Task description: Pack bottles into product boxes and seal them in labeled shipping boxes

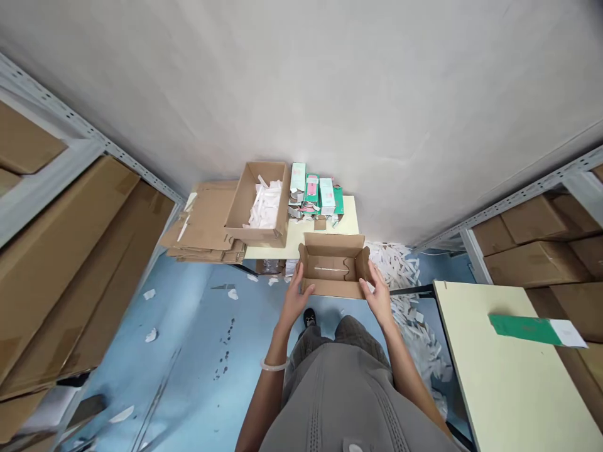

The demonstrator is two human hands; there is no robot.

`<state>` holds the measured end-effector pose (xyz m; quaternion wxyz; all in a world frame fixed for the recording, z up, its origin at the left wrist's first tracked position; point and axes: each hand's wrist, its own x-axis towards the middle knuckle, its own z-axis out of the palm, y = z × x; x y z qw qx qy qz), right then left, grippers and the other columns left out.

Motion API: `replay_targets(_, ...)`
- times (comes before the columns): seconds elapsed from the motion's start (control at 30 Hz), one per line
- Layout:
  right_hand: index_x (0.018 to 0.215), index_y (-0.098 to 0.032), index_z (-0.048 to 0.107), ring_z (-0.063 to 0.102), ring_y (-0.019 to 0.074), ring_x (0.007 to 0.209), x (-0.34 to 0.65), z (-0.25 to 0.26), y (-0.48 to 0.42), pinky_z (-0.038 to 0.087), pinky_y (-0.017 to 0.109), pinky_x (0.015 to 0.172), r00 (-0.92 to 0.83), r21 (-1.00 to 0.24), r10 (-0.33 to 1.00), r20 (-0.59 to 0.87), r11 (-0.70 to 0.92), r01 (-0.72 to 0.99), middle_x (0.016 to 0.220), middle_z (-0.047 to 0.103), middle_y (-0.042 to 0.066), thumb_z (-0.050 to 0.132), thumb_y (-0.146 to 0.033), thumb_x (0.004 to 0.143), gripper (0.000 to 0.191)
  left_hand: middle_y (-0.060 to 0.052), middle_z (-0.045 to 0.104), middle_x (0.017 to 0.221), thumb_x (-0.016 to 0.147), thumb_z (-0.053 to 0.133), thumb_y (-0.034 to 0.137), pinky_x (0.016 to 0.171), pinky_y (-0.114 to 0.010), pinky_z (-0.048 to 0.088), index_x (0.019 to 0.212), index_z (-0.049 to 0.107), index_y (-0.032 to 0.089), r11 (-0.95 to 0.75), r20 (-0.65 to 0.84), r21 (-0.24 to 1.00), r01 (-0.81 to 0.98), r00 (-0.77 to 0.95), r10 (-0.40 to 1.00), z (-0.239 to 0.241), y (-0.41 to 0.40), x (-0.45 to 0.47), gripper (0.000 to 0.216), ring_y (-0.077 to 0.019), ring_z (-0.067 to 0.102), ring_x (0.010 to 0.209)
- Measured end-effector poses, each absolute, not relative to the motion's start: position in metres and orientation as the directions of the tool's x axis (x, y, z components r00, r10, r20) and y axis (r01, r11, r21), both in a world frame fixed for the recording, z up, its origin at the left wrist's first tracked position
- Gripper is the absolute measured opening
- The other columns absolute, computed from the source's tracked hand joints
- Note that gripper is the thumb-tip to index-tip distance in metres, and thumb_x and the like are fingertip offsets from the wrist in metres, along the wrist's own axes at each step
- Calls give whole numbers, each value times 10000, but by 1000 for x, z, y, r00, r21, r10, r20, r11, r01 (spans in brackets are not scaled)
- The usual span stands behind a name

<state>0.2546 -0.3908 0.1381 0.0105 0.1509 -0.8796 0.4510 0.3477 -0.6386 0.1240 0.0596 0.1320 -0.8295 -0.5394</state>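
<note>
An open cardboard box [332, 287] with its flaps raised is between my two hands, over the front edge of the small cream table [349, 216]. My left hand [296, 298] grips its left side, thumb on the near wall. My right hand [377, 294] holds the right side the same way. The inside of the box shows bare cardboard with a pale line along the bottom. Beyond it, a larger carton [281, 235] holds white paper strips [266, 204]. Beside that carton stand several small green and white boxes [326, 196].
Flattened cardboard sheets [207, 216] lie stacked left on the table. Paper scraps [398, 276] heap on the floor to the right. A second cream table [513, 383] bears a green and white strip [527, 328]. Shelves with cartons [537, 263] flank both sides.
</note>
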Motion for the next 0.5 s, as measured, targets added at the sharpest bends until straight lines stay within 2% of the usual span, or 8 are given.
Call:
replay_targets(0.23, 1553, -254, 230, 273, 248, 1462, 215, 117, -444, 255, 462, 1195, -948, -828, -307, 82, 509, -237, 1590, 289, 60, 489, -422, 919, 706, -63, 149, 1634, 916, 526, 446, 1214, -408, 194, 1559, 152, 277, 412, -63, 892, -185, -954, -293, 113, -688, 311, 762, -234, 145, 1501)
replay_targets(0.5, 1561, -265, 186, 214, 266, 1482, 139, 70, -471, 309, 492, 1162, -949, -862, -316, -9, 484, -153, 1608, 227, 67, 500, -402, 880, 763, -51, 95, 1643, 871, 559, 298, 1208, -386, 211, 1564, 140, 249, 412, -125, 881, -232, -954, -271, 94, -706, 237, 811, -235, 105, 1506)
